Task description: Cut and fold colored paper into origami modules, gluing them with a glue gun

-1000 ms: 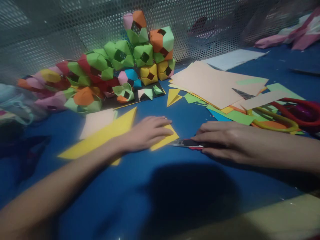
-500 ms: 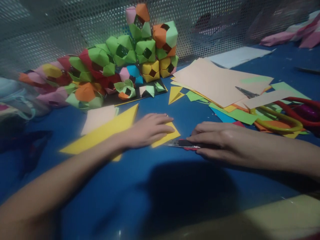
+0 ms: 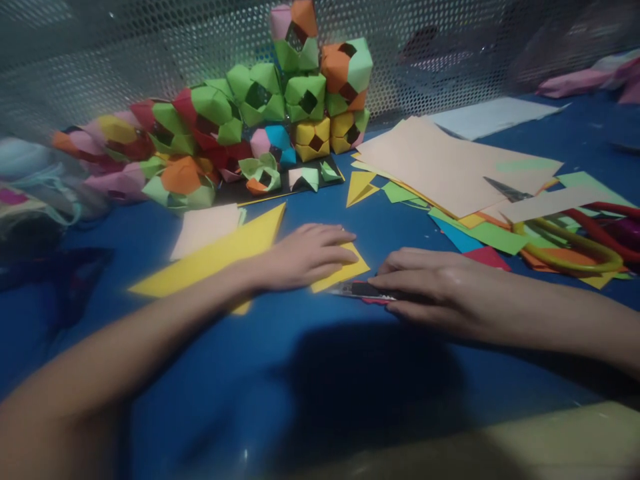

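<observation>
My left hand (image 3: 315, 257) lies with its fingers stretched flat on a small folded piece of yellow paper (image 3: 356, 265), pressing it to the blue table (image 3: 220, 380). In my right hand (image 3: 425, 283) is a utility knife (image 3: 365, 290) with a dark and red body. Its blade is out and points left, close along the near edge of the yellow paper; whether it sits inside the fold I cannot tell. A larger yellow folded sheet (image 3: 215, 257) rests under my left wrist, partly over a stack of pale paper squares (image 3: 205, 227).
Stacked folded-paper cubes (image 3: 305, 97) stand against a perforated metal screen (image 3: 440, 60). Pale sheets (image 3: 450, 163) lie at the right above coloured scraps (image 3: 493, 233). Yellow-handled scissors (image 3: 575, 257) and a red-handled tool (image 3: 595, 230) lie among them. A small yellow folded piece (image 3: 360, 187) lies behind my hands.
The knife in my right hand has slid a little left along the paper's near edge. My left hand stays on the paper. The whole view has shifted slightly.
</observation>
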`<state>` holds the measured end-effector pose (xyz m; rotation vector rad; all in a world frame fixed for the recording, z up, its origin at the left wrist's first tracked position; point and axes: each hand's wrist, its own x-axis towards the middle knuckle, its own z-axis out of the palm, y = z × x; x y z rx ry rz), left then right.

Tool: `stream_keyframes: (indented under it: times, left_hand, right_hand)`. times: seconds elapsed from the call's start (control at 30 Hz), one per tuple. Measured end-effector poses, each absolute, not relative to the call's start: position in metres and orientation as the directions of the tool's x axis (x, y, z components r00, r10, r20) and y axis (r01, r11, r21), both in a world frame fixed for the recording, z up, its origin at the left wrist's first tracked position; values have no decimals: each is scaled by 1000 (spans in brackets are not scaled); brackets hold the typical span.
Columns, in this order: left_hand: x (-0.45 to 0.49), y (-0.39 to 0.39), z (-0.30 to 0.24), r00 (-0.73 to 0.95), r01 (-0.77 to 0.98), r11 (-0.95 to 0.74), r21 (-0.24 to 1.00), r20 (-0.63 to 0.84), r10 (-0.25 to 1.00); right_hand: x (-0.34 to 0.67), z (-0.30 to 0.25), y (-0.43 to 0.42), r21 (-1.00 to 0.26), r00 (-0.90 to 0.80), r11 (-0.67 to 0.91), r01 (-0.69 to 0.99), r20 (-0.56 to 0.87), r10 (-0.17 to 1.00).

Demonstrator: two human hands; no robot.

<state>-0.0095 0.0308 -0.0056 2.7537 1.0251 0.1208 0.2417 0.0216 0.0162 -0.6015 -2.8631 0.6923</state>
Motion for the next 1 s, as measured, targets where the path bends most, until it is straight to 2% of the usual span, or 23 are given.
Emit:
stream_keyframes:
  times: [0.37,0.6,0.7,0.83,0.9,1.0]
  left_hand:
    - [-10,31,-6,760,633,-743,217,11,650]
    - [-9,29,-5,752,637,-736,229,26,659]
    - [-10,29,-5,744,636,-726,259,44,667]
    - [-11,25,-3,651,702,-637,319,77,755]
    - [-10,19,-1,571,766,-567,304,85,817]
    - [-6,9,2,478,839,-488,239,104,872]
  right_hand:
    - [237,15,21,-433,-928,841,325,27,372]
    - [243,28,18,-496,-946,817,295,-28,324]
    - [248,30,25,-513,-910,793,329,54,412]
    - [259,19,47,-487,-696,708,511,249,673]
    - [262,9,59,-412,-619,694,590,321,717]
    - [263,-5,68,-233,-623,712,662,358,696]
